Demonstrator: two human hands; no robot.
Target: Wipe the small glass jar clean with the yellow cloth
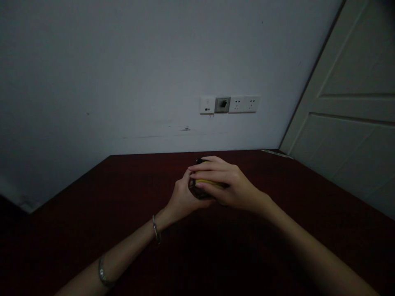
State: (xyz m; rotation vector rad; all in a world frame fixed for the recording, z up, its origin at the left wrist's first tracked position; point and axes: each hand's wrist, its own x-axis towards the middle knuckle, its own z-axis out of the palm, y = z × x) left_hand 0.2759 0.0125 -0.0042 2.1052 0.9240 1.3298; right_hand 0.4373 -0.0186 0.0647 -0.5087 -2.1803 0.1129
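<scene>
Above the middle of the table, both hands meet around a small, rounded, dark brown object (199, 191) with a slight sheen. My left hand (182, 197) cups it from the left and below, its fingers mostly hidden behind. My right hand (230, 181) is closed over the top and right side, fingers bent across it. Between the right fingers shows a yellow strip (210, 182); whether it is part of the dark object or a separate thing, I cannot tell. A black tip sticks up at the upper end. The hands cover most of the object.
A dark red-brown table (138, 176) runs up to a pale wall (138, 74). On the wall are a row of sockets (243, 104) and dark scuff marks. A white panelled door (348, 135) stands at the right. Bracelets (156, 228) circle the left forearm.
</scene>
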